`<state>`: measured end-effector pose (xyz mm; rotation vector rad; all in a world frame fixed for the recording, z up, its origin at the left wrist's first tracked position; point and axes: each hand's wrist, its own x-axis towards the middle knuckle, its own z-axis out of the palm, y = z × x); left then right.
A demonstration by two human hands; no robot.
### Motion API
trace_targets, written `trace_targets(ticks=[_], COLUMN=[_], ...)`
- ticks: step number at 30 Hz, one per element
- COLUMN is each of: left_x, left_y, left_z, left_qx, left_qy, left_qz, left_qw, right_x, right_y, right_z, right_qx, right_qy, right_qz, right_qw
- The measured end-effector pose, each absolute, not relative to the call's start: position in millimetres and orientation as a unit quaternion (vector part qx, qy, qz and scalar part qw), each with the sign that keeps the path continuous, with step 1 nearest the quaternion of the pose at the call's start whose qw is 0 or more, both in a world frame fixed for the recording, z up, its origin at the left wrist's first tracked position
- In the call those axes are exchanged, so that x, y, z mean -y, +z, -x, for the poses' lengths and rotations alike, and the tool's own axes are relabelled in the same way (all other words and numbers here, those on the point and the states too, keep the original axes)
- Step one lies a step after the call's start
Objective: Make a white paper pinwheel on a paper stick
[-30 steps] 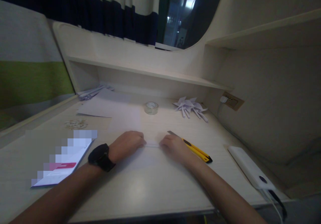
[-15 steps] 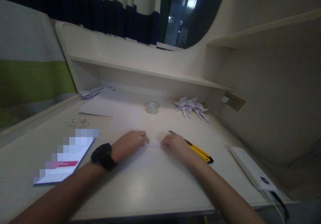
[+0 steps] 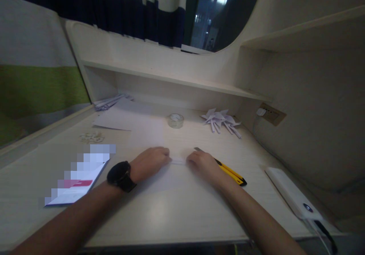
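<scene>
Together both hands [image 3: 178, 163] pinch a narrow paper strip [image 3: 178, 161] on the desk [image 3: 171, 213].

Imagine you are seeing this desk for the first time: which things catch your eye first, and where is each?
At the middle of the desk, the left hand and right hand pinch the two ends of a small white paper strip. A yellow utility knife lies just right of the right hand, and a black watch sits on the left wrist. Farther back are a tape roll and a pile of folded paper shapes.
</scene>
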<state>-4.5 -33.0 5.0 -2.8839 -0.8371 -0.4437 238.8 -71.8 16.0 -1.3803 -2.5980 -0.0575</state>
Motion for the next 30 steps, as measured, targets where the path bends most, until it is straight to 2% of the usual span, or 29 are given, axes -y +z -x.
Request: trace_targets(ticks=[16,23,30], left_x=[32,39,37], left_y=[6,7,8], left_z=[2,-6,-6], left_qx=[0.290,0.295,0.296], left_qy=[-0.139,-0.147,-0.140], left_qz=[0.943,0.941,0.945], left_qw=[0.083,0.075,0.005], right_x=[68,72,74], right_y=[11,17,21], right_z=[-240,-238,-237], right_qx=[0.880,0.879,0.855], right_qy=[-0.043,-0.005,0.048], right_qz=[0.463,0.464,0.504], right_qw=[0.093,0.106,0.112])
